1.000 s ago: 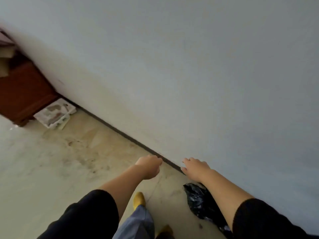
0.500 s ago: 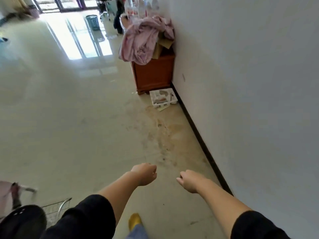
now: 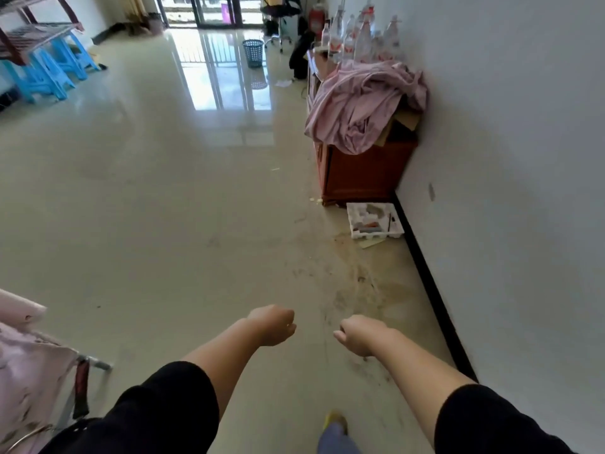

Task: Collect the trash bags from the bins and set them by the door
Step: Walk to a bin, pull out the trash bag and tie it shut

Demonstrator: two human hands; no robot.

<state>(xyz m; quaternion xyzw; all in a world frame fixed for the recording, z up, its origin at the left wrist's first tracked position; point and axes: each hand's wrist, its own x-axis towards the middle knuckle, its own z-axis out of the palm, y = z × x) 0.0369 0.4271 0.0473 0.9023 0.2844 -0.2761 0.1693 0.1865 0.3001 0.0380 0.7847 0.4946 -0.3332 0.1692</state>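
Observation:
No trash bag is in view. A blue mesh bin [image 3: 253, 53] stands far down the room on the shiny floor, near the glass doors [image 3: 209, 9]; I cannot tell what is inside it. My left hand [image 3: 273, 326] and my right hand [image 3: 357, 334] are held out low in front of me above the stained floor. Both have their fingers curled in and hold nothing. The two hands are a short gap apart.
A red-brown cabinet [image 3: 363, 172] under pink cloth [image 3: 360, 103] and bottles [image 3: 360, 37] stands against the right wall. A white foam tray [image 3: 375, 221] lies beside it. Blue stools [image 3: 49, 70] are far left; a rack with pink cloth [image 3: 29, 371] is near left.
My view swung from the wall and floor corner up to the long room. The black bag by the wall left the view. My right hand's fingers curled in.

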